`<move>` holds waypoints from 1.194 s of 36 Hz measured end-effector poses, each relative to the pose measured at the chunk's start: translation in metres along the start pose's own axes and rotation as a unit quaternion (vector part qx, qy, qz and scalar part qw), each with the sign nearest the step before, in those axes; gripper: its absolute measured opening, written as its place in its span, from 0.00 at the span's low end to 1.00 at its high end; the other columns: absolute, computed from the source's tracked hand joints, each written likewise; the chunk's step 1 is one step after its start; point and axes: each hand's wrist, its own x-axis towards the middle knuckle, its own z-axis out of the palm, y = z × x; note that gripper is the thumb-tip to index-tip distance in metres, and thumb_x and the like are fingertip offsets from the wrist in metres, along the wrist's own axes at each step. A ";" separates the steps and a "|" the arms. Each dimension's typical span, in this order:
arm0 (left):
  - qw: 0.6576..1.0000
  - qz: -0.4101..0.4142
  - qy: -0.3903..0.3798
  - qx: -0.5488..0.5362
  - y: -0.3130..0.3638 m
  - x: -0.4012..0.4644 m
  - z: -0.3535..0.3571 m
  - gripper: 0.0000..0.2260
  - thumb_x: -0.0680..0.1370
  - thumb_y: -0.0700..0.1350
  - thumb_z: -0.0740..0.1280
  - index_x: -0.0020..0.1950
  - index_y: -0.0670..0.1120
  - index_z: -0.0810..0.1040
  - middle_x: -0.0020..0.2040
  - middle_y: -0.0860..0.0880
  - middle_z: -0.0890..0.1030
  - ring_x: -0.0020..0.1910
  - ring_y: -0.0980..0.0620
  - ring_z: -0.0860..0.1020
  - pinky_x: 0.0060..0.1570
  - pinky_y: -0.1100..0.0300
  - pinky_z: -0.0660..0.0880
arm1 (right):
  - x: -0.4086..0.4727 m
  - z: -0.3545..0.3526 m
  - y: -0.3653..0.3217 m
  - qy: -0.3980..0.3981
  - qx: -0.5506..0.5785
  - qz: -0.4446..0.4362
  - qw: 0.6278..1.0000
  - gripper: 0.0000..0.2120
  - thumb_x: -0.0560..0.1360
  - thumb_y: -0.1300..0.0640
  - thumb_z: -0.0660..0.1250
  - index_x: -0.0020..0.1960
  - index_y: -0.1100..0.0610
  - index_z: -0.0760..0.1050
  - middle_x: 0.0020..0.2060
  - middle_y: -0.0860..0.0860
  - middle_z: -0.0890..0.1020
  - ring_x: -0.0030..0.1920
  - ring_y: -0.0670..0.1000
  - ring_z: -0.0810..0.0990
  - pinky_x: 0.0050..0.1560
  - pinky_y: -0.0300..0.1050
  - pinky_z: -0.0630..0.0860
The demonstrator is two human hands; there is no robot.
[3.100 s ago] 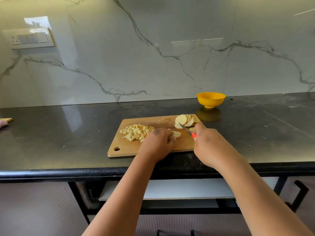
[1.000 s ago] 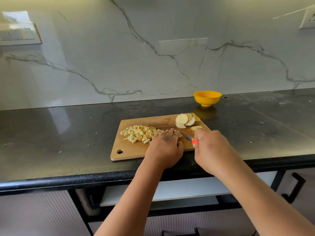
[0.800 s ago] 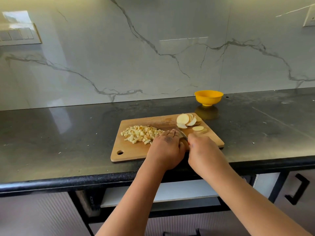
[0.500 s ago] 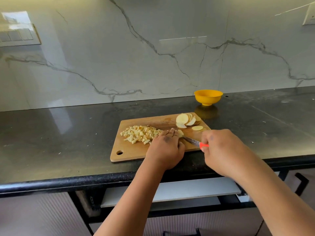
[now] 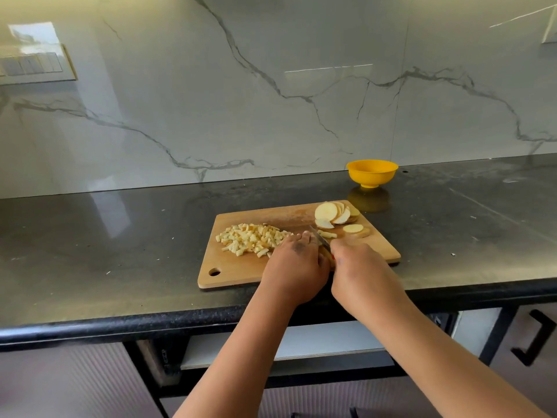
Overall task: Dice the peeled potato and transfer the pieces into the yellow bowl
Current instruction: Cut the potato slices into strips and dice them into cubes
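Compared with half a second before, the right hand [image 5: 360, 268] has moved in from the board's right edge to lie just beside the left hand [image 5: 297, 267], and a few cut strips [image 5: 328, 235] now lie past the blade. The right hand's fingers curl round the knife [image 5: 319, 238], whose blade points away over the cutting board [image 5: 241, 271]; only a sliver of red handle shows. The left hand rests knuckles-up on the board; whether it pins a slice cannot be told. Diced potato [image 5: 251, 242] lies heaped to its left, slices [image 5: 333, 215] fan at the far right corner, and the yellow bowl [image 5: 372, 172] stands on the counter [image 5: 105, 251] beyond.
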 end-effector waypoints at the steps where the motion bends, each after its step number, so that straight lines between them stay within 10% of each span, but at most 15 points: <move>1: 1.000 0.002 0.002 0.003 0.000 0.000 -0.001 0.38 0.71 0.56 0.37 0.66 0.40 0.75 0.68 0.42 0.75 0.67 0.43 0.72 0.66 0.50 0.70 | 0.001 0.001 0.000 -0.002 -0.005 -0.003 1.000 0.08 0.78 0.62 0.60 0.45 0.51 0.63 0.36 0.47 0.69 0.34 0.47 0.68 0.27 0.37 0.56; 9: 0.999 -0.023 -0.036 0.008 0.003 -0.001 -0.005 0.20 0.81 0.49 0.53 0.68 0.42 0.74 0.67 0.45 0.76 0.65 0.47 0.72 0.65 0.53 0.70 | 0.007 -0.006 0.011 -0.022 0.022 0.020 0.999 0.06 0.76 0.62 0.63 0.50 0.53 0.73 0.41 0.49 0.76 0.39 0.49 0.75 0.30 0.40 0.66; 17: 0.997 -0.035 -0.063 -0.002 0.000 -0.003 -0.005 0.24 0.83 0.51 0.53 0.78 0.45 0.64 0.78 0.47 0.63 0.78 0.46 0.60 0.76 0.51 0.59 | -0.006 -0.054 0.021 -0.102 -0.026 0.038 0.994 0.08 0.76 0.60 0.65 0.55 0.54 0.75 0.47 0.52 0.77 0.44 0.53 0.78 0.46 0.48 0.80; 23: 0.998 -0.045 -0.026 -0.032 0.005 -0.010 -0.009 0.25 0.82 0.48 0.56 0.78 0.43 0.62 0.79 0.45 0.59 0.78 0.46 0.59 0.76 0.54 0.58 | -0.002 -0.047 0.030 0.015 0.021 -0.008 1.000 0.03 0.78 0.57 0.65 0.50 0.53 0.76 0.44 0.52 0.79 0.38 0.49 0.76 0.32 0.40 0.71; 28: 0.998 -0.056 0.012 -0.024 0.003 -0.010 -0.007 0.12 0.80 0.47 0.56 0.46 0.44 0.76 0.66 0.43 0.78 0.46 0.48 0.79 0.41 0.58 0.73 | 0.002 -0.022 0.026 0.037 0.020 -0.029 0.999 0.03 0.78 0.57 0.64 0.50 0.55 0.75 0.40 0.52 0.77 0.37 0.50 0.75 0.32 0.43 0.71; 43: 0.998 -0.014 0.048 -0.032 0.002 -0.007 -0.006 0.10 0.79 0.45 0.58 0.38 0.46 0.70 0.38 0.48 0.76 0.33 0.52 0.70 0.31 0.59 0.64 | 0.010 0.004 0.012 0.010 0.017 -0.030 0.999 0.08 0.78 0.62 0.62 0.44 0.51 0.66 0.38 0.48 0.73 0.38 0.50 0.74 0.28 0.37 0.59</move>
